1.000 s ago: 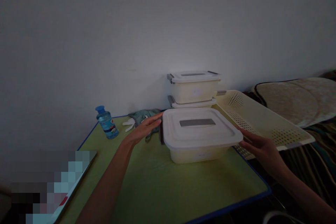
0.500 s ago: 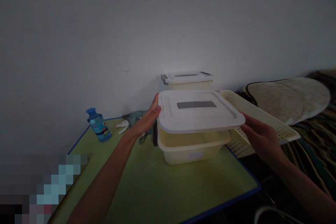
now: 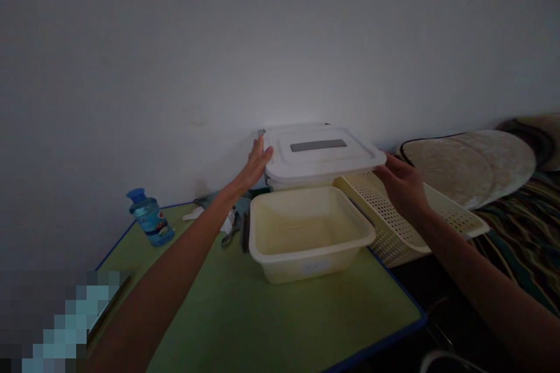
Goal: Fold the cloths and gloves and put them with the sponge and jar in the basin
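Between my two hands is a white plastic lid [image 3: 324,157] with a grey handle strip on top. My left hand [image 3: 256,164] grips its left edge, thumb on the upper side. On the opposite side, the fingers of my right hand [image 3: 401,183] are closed round the right corner. Below and nearer to me stands an uncovered cream storage box [image 3: 312,227] with nothing visible inside, a dark latch at its left side. Behind the lid, a second box is mostly hidden; only bits of its grey latches show. I cannot tell whether the lid touches it.
A green table [image 3: 219,315] with a blue edge bears the boxes. At its left stands a blue bottle [image 3: 151,221]; grey-blue cloth and white items [image 3: 231,218] lie behind my left forearm. A perforated cream basket [image 3: 389,227] is at the right, before a rolled cushion [image 3: 468,169].
Both hands have carried the lid up and back, away from me, off the front box. The front box's inside now shows, and the lid covers most of the rear box from view.
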A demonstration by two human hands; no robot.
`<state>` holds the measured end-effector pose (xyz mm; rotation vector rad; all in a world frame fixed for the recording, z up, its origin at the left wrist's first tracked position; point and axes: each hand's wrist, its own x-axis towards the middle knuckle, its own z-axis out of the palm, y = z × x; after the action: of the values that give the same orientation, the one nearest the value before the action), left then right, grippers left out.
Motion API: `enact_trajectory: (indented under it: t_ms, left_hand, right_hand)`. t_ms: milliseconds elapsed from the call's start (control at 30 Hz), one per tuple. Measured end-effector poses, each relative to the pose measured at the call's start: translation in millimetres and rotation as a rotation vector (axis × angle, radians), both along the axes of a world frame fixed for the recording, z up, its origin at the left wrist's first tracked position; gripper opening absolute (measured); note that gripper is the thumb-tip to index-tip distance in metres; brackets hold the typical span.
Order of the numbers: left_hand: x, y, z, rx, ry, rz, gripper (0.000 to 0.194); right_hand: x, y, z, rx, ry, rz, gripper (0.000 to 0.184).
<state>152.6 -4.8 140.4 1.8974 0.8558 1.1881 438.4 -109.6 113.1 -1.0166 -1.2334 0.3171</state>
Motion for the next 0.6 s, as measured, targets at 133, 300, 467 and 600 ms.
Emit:
enact_trajectory:
  t_ms: [133, 300, 467, 600]
  left_hand:
    - [3.2, 16.5, 2.7, 0.005, 0.017, 0.066, 0.070]
    - [7.1, 32.4, 11.8, -0.015, 0.018, 0.048, 0.070]
    - [13.3, 49.9, 18.5, -0.045, 0.003, 0.058, 0.072]
    - [16.0, 66.2, 20.8, -0.067, 0.009, 0.095, 0.070]
  right_hand:
    - [5.6, 22.3, 0.0, -0.037, 0.014, 0.034, 0.037]
    - [15.4, 50.8, 2.6, -0.008, 0.022, 0.058, 0.042]
    - [27.9, 79.2, 10.7, -0.041, 0.014, 0.066, 0.046]
    - [32.6, 98.2, 20.1, -0.084, -0.019, 0.058, 0.040]
